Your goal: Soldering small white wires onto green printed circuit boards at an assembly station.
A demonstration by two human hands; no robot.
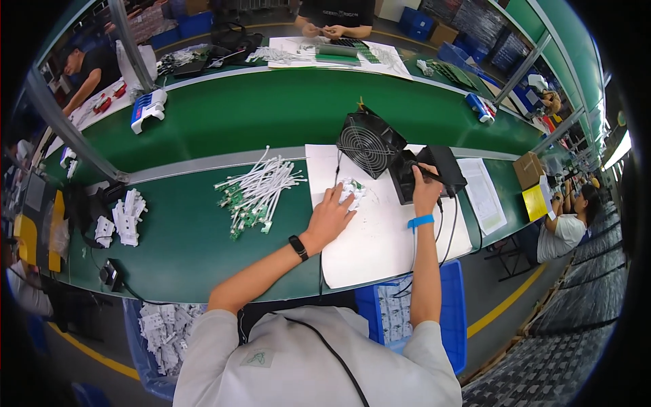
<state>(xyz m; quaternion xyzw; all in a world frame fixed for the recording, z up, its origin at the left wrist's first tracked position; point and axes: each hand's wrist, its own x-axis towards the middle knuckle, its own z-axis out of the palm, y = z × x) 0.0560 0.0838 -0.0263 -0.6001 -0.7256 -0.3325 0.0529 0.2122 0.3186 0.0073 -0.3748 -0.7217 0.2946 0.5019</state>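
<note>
My left hand point(330, 216) lies on the white work sheet point(380, 237), its fingers holding a small white plastic part point(352, 192) with bits of green on it. The fingers partly cover that part. Right of it, my right hand point(426, 190) is closed around the dark handle of a soldering iron point(430, 176), at the black soldering station point(444, 169). The iron's tip is hard to make out against the black housing. A black fan unit with a round grille point(364, 147) stands just beyond my left hand.
Left of the sheet lies a pile of white cables with small green boards point(261, 190). White plastic housings point(127, 217) sit farther left. Blue bins point(451, 312) stand below the front edge. Black cords hang near my right forearm. A co-worker point(336, 20) sits across the green belt point(271, 102).
</note>
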